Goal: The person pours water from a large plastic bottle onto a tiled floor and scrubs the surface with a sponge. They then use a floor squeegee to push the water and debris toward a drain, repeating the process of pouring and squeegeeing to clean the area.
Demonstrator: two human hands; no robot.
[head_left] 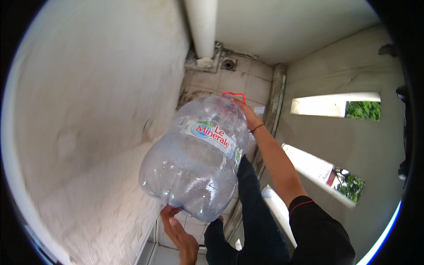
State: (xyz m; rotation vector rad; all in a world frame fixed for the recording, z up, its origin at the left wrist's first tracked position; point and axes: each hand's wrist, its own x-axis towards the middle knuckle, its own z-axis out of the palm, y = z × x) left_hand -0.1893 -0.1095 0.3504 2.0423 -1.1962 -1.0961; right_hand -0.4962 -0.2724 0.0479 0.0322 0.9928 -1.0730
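A large clear plastic water jug (190, 154) with a printed label is held up in front of me, tilted, its base toward me and its neck end pointing away. My left hand (179, 232) grips the lower edge of the base with bent fingers, their tips partly behind it. Near the far end, my right hand (248, 115) presses against the jug's right side, most of its fingers hidden behind the plastic. A red loop handle (234, 94) shows at the neck end, just beyond the right hand. No liquid is visible inside.
A pale rough wall (88, 110) stands close on the left. A white pipe (202, 28) drops to the tiled floor (232, 83) beside a round drain (229, 64). The right-hand wall (327, 145) has slot openings. My legs (258, 221) are below the jug.
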